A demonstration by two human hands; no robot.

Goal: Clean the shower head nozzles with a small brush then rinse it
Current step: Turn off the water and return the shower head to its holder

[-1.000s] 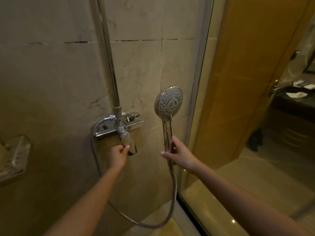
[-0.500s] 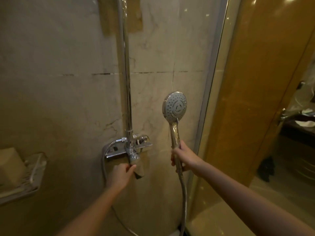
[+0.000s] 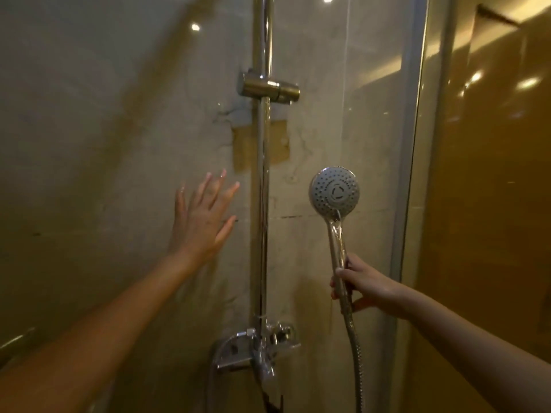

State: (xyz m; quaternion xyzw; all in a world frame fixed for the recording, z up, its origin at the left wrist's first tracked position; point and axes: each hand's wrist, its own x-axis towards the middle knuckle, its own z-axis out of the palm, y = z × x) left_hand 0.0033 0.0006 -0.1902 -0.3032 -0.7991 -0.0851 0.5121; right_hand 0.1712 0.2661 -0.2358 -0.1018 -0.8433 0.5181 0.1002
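While the left hand spreads empty, the right hand grips the shower head (upright).

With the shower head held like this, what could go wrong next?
The right hand grips only the low end of the handle, so the shower head might slip or swing against the glass panel. Its nozzles face the person, so any spray would likely hit them. The left hand is open and holds no brush.
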